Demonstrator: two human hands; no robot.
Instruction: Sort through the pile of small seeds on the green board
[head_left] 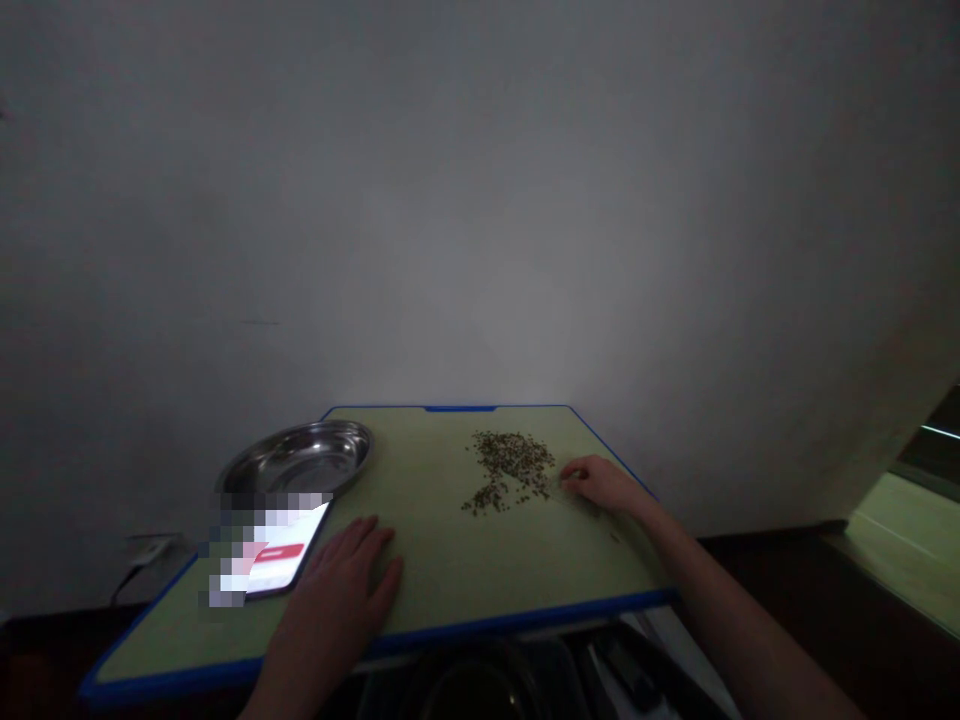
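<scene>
Small brown seed-like bits [517, 460] lie spread in a loose patch on the pale yellow-green table [435, 570]; their exact kind is too small to tell. Just to the right of this patch is my right hand [600, 483], with thumb and fingertips curled together in a pinch. Whatever the fingertips may hold does not show. My left hand [341, 575] rests palm down near the table's front left, its fingers stretched out and its thumb apart. Beside its fingers lies a phone [277, 562] with a lit screen, partly covered by pixelation.
A wide, shallow steel basin [351, 440] stands at the table's left edge, behind the phone. Blue trim [525, 612] borders the table, which meets a grey wall [480, 250]. Dark items [480, 685] sit below the front edge. A charger [150, 550] with a cable is at the left.
</scene>
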